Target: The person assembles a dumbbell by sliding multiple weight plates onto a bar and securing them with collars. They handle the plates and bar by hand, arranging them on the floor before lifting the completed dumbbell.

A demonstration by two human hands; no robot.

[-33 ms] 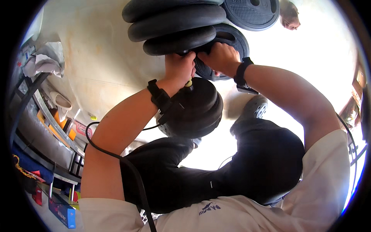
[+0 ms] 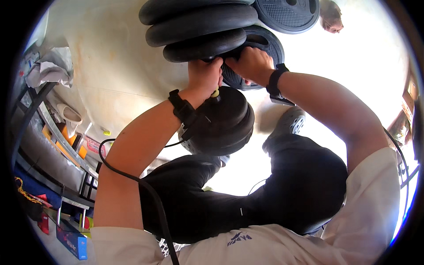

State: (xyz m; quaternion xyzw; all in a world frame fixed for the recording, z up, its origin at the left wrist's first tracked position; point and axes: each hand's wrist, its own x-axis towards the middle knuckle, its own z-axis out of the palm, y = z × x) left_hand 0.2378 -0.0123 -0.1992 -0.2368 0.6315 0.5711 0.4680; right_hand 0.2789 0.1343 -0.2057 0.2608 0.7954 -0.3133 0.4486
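A dumbbell stretches away from me, its near stack of black weight plates [image 2: 223, 126] between my feet and its far stack [image 2: 201, 28] beyond my hands. My left hand [image 2: 204, 77] is wrapped round the dumbbell's handle between the stacks; a yellowish piece [image 2: 215, 93] shows just below the fist. Beside the far stack a round black plate [image 2: 273, 48] with grip holes lies flat on the floor. My right hand [image 2: 252, 66] is closed at this loose plate, its thumb pointing toward the handle. The right fingertips are mostly hidden, so what they grip cannot be made out.
Another flat black plate [image 2: 289, 17] lies at the far right, near a brown object [image 2: 331, 17]. On the left stand a metal rack [image 2: 44, 110], crumpled white paper [image 2: 53, 68] and a blue box [image 2: 73, 240]. A black cable [image 2: 157, 198] crosses my left arm.
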